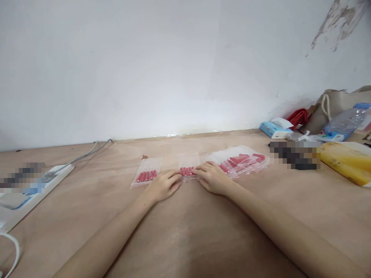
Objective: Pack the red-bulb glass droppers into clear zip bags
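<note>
In front of me, a small clear plastic bag [189,159] with several red stick-like pieces [187,170] in a row lies on the table between my hands. My left hand [164,185] has its fingers and thumb closed on the bag's left edge. At the opposite edge, my right hand [213,178] grips the bag the same way, its fingers partly covering the red pieces. Just left of my left hand is a stack of similar bags [148,166] holding red pieces. Beyond my right hand, more filled bags [242,160] overlap in a loose, fanned pile.
A white power strip [58,181] with a grey cable lies at the left. On the right are a blue tissue pack [275,128], a plastic bottle [346,121], a yellow pack [348,162] and a blurred-out dark object [298,154]. A wall [174,69] closes off the back.
</note>
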A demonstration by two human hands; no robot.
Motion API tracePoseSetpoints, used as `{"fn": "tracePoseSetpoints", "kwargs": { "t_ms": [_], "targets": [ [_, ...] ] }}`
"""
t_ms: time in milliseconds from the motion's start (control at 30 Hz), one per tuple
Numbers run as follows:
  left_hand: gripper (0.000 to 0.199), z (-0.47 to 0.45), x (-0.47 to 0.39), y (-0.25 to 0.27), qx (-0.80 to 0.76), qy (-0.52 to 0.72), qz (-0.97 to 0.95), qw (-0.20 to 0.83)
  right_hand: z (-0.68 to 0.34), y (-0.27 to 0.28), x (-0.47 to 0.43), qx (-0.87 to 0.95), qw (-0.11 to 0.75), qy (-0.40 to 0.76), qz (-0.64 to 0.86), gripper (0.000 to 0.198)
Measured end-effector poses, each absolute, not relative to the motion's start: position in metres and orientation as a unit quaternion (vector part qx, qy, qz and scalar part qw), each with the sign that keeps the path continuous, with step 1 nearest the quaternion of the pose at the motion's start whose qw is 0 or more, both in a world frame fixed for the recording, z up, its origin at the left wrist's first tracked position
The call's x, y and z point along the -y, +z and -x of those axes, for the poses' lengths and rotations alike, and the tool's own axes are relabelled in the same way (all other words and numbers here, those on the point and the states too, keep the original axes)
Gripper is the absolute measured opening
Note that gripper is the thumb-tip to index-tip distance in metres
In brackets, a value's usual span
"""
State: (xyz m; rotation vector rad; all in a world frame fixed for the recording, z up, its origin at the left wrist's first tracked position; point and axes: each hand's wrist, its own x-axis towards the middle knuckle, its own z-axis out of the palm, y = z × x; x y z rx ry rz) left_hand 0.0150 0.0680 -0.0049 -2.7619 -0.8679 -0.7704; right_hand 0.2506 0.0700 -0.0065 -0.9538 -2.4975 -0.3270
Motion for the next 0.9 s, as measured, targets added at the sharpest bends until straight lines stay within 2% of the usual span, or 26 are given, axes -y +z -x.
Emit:
{"fn": "tracePoseSetpoints", "kwargs": {
  "t_ms": [133,300,667,900],
  "targets": [
    [0.019,-0.016,-0.075,-0.015,0.278,-0.277,0.916,0.085,-0.264,-0.015,-0.067,0.876,0.230,-0.238,0.351,0.016],
    [0.018,-0.016,-0.075,-0.022,0.302,-0.307,0.898,0.089,-0.256,-0.022,-0.069,0.847,0.242,-0.325,0.344,0.022],
    [0.018,-0.021,-0.077,-0.025,0.281,-0.309,0.890,0.185,-0.256,-0.022,-0.070,0.820,0.321,-0.233,0.412,0.017],
    [0.021,-0.019,-0.077,-0.022,0.261,-0.279,0.895,0.229,-0.262,-0.022,-0.067,0.842,0.299,-0.256,0.369,0.022]
  ]
}}
